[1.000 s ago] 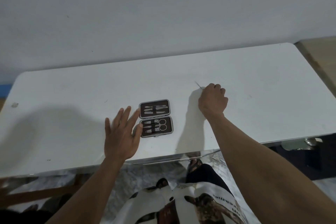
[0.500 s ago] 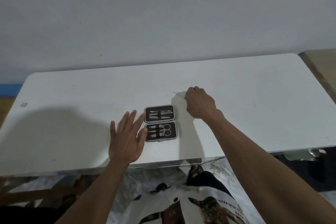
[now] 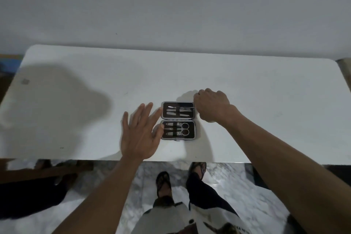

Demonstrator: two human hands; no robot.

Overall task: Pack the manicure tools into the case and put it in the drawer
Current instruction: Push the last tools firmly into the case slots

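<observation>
head view | one open black manicure case with grey rim [image 3: 178,120] lies on the white table [image 3: 266,100], two halves, about four steel tools in each | left hand [image 3: 139,133] flat, fingers straight, touching the case's left edge | right hand [image 3: 211,107] curled, pinching one thin metal tool [image 3: 187,107] over the upper half

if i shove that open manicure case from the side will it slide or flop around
The case lies opened flat on the smooth white table, so it would probably slide easily. Its two halves look hinged, so one may swing or fold. The left hand, fingers straight at its left edge, seems placed to steady it.
</observation>
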